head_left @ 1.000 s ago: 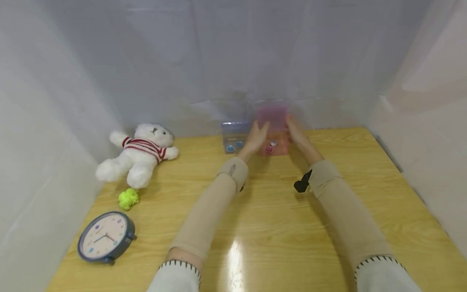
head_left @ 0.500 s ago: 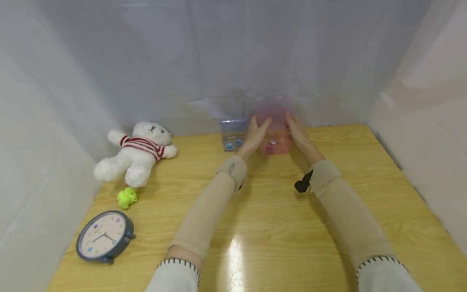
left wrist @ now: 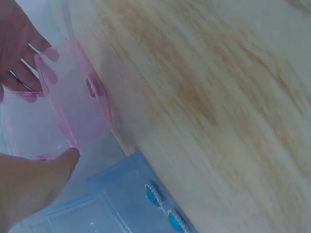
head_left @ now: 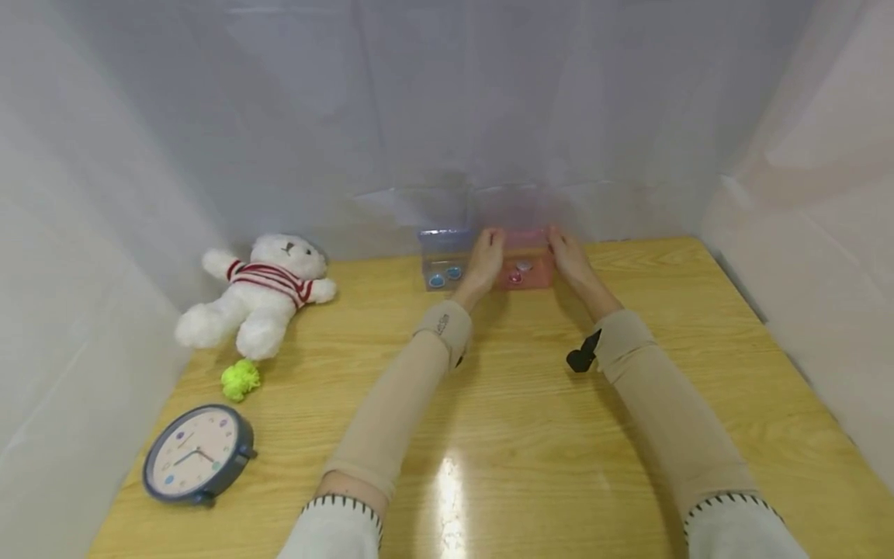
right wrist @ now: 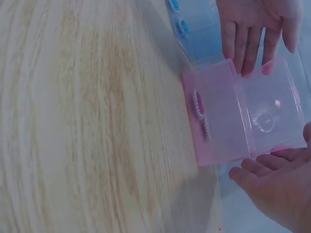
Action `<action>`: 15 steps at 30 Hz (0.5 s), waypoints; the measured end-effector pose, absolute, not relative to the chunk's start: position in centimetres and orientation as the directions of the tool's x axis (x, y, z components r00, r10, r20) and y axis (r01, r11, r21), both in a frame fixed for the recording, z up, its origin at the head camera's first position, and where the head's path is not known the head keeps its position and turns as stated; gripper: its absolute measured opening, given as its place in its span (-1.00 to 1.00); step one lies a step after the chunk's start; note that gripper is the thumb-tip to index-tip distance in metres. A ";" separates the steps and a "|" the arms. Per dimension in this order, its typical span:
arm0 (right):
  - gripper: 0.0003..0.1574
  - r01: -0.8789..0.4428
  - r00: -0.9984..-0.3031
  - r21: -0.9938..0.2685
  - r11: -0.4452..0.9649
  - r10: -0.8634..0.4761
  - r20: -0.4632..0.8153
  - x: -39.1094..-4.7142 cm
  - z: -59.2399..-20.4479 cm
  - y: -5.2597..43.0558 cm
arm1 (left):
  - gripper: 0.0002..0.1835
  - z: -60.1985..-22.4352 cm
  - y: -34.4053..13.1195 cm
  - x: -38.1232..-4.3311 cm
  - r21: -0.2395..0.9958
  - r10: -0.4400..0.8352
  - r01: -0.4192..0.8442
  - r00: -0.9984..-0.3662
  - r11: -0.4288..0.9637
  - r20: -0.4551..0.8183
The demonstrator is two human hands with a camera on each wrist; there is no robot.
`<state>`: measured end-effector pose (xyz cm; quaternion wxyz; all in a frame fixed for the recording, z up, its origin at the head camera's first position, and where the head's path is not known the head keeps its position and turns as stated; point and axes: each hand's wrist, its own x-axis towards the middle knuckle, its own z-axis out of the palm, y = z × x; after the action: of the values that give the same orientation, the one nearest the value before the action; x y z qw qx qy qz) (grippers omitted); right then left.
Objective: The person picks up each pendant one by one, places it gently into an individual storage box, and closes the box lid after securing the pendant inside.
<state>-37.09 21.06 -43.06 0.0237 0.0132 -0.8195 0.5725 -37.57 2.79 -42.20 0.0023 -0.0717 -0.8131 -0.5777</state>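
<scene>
A clear pink plastic box [head_left: 536, 281] with a hinged lid stands at the back of the table. Its front carries a red gem-like ornament [head_left: 515, 277] with a beaded edge. My left hand [head_left: 483, 264] is at the box's left side, its fingers fairly straight and touching the pink plastic in the right wrist view. On the opposite side my right hand [head_left: 574, 262] rests its fingertips against the box, seen low in the right wrist view [right wrist: 279, 182]. Left of the pink box, partly behind my left hand, a similar clear blue box [head_left: 441, 242] bears blue ornaments [head_left: 437, 280].
A white teddy bear [head_left: 268, 287] in a striped shirt lies at the back left. Before it are a yellow-green fuzzy ball [head_left: 240, 380] and a round blue-rimmed clock [head_left: 195, 454]. A grey sheeted wall [head_left: 419, 116] rises right behind the boxes.
The pink lid, raised against the wall a second ago, has come lower. My left thumb, spread apart before, has drawn in toward the fingers. The other things stay put.
</scene>
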 end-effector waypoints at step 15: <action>-0.26 -0.105 -0.994 -0.901 0.421 -0.076 0.080 -37.7 -44.7 21.3 | -0.55 -43.8 3.8 -37.7 0.912 0.052 0.103 -0.995 0.396 0.090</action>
<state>-37.70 21.33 -44.67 0.0132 0.0537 -0.8429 0.5353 -37.70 3.81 -43.81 0.0234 -0.0463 -0.8352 -0.5474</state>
